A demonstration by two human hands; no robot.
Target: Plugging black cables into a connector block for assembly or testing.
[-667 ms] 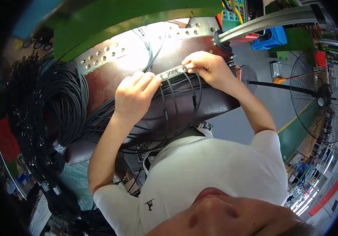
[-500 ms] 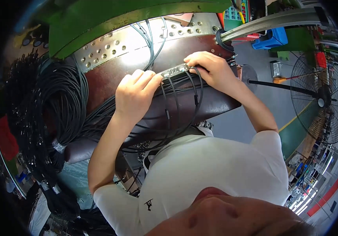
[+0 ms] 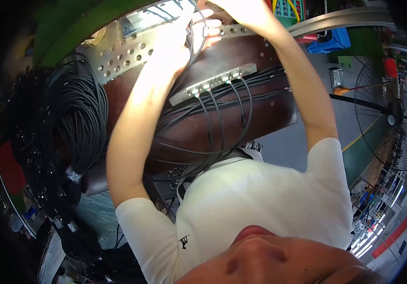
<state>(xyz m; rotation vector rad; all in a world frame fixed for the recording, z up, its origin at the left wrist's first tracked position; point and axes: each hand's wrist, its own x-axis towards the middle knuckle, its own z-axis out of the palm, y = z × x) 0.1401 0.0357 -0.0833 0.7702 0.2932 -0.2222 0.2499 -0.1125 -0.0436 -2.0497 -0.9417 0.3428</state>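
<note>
Washed out by bright light, my left hand (image 3: 180, 45) reaches under the green machine part, its fingers stretched out and apart. Thin dark cables (image 3: 191, 43) cross its palm, one bearing a small pale tag; no firm grip on them shows. My right hand (image 3: 227, 5) is up at the top edge beside it, its fingers lost in glare and partly cut off. Below both hands a flat metal bar (image 3: 180, 98) lies on the dark red-brown work surface, untouched. Several cable connectors sit in a row along it, their black cables (image 3: 220, 113) trailing toward me.
Thick coils of black cable (image 3: 82, 113) hang at the left. A perforated metal plate (image 3: 135, 49) lies beneath the green machine part (image 3: 71, 23). At the right are a floor fan (image 3: 390, 118), a curved metal rail (image 3: 345, 20) and a blue bin (image 3: 331, 40).
Both hands have let go of the metal bar, which now lies on the work surface. They have moved away from me, up to the hanging cables under the machine.
</note>
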